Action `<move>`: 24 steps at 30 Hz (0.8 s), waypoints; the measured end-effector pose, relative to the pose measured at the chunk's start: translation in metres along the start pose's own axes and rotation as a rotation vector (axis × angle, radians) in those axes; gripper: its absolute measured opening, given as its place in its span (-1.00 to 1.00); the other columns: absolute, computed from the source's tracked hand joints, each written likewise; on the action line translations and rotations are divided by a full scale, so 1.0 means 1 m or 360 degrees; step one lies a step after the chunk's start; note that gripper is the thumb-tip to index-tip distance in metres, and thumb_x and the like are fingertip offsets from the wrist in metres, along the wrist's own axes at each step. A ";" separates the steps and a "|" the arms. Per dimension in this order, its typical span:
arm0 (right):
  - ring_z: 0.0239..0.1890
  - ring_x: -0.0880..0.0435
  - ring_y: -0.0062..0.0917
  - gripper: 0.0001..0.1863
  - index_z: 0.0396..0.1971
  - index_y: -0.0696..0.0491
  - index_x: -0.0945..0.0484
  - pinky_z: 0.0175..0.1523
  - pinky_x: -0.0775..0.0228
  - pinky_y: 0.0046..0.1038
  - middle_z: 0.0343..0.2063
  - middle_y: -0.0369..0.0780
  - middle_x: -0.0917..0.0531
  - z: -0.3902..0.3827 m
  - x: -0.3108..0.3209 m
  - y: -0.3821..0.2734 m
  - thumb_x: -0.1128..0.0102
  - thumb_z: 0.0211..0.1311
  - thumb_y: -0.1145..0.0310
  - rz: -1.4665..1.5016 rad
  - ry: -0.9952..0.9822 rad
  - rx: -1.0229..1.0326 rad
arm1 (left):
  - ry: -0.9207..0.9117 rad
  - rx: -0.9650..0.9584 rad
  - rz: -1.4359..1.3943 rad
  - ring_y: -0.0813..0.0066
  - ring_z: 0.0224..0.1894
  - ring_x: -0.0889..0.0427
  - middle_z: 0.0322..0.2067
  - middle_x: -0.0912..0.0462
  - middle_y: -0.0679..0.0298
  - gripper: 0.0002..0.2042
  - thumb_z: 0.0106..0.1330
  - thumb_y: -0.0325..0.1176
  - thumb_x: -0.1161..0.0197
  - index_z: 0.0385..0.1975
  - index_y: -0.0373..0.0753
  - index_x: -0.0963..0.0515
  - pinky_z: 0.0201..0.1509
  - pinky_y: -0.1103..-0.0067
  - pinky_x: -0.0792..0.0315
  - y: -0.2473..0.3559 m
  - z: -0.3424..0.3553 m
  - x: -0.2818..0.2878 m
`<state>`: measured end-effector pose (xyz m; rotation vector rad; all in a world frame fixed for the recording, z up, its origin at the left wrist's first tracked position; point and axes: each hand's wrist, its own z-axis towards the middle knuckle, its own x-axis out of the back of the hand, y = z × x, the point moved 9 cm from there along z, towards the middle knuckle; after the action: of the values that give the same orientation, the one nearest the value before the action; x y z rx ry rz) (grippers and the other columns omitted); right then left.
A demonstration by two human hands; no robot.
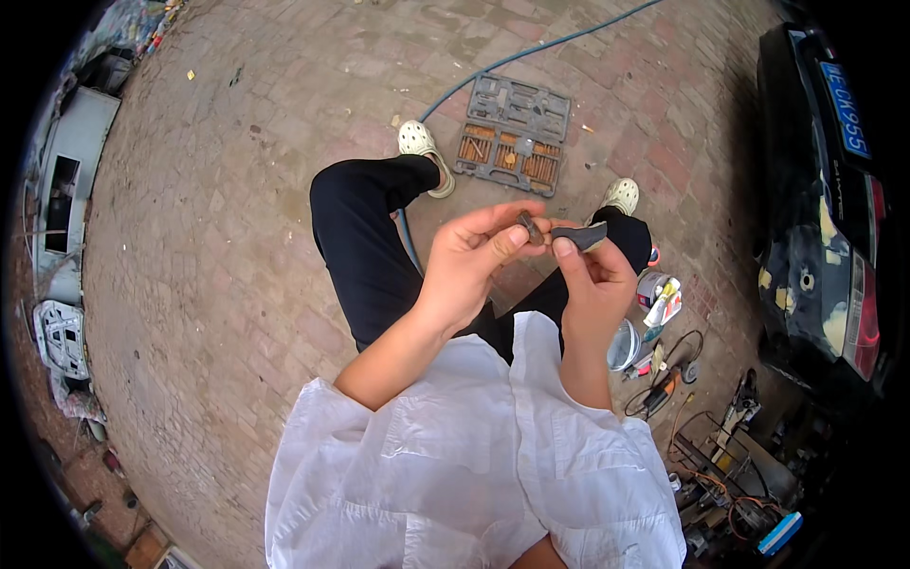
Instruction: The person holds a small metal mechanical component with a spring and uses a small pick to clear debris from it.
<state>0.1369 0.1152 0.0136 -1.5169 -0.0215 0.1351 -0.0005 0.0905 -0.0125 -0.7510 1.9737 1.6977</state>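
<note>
My left hand (pixel 460 270) pinches a short, rusty brown metal piece (pixel 530 228) between thumb and fingers; its exact kind is too small to make out. Close beside it, my right hand (pixel 599 284) grips a curled dark grey strip of sandpaper (pixel 580 235) with a paler underside. The two hands nearly meet above my knees. Beyond them on the ground lies an open grey tool case (pixel 519 106), its near half filled with several rusty bits and sockets in rows.
A blue hose (pixel 545 45) runs across the brick paving (pixel 237 237) past my left shoe. At right stand a can (pixel 652 287), a clear tub (pixel 624 345) and an orange power tool (pixel 664 391). A dark car (pixel 806 256) with filler patches is farther right; car panels (pixel 76 180) lie left.
</note>
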 end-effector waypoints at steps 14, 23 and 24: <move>-0.44 -0.54 -0.80 -0.87 -0.32 0.22 -0.64 -0.44 -0.30 -0.78 -0.24 -0.21 -0.68 -0.002 -0.001 -0.017 -0.27 0.08 0.61 -0.0024 0.0007 0.0175 | 0.0061 -0.0061 0.0043 0.44 -0.06 -0.61 -0.12 -0.63 0.10 -0.72 0.28 -0.52 -0.19 -0.02 -0.40 -0.50 0.03 0.58 -0.54 0.011 -0.004 -0.006; -0.54 -0.49 -0.84 -0.86 -0.33 0.21 -0.64 -0.48 -0.26 -0.77 -0.37 -0.28 -0.70 -0.002 0.004 -0.006 -0.30 0.07 0.57 -0.0199 0.0127 0.0165 | 0.0159 -0.0270 0.0590 0.50 -0.11 -0.62 -0.14 -0.64 0.14 -0.74 0.24 -0.53 -0.23 -0.08 -0.41 -0.55 0.02 0.61 -0.53 0.017 -0.005 -0.004; -0.55 -0.48 -0.84 -0.85 -0.32 0.20 -0.65 -0.49 -0.24 -0.77 -0.41 -0.30 -0.68 -0.002 0.005 -0.003 -0.30 0.07 0.56 -0.0247 0.0100 0.0154 | 0.0143 -0.0198 0.0508 0.51 -0.10 -0.62 -0.14 -0.64 0.16 -0.74 0.24 -0.53 -0.23 -0.07 -0.41 -0.55 0.01 0.61 -0.51 0.014 -0.004 -0.002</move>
<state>0.1419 0.1134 0.0166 -1.4162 -0.0814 -0.0351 -0.0078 0.0885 -0.0001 -0.5862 2.1575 2.0169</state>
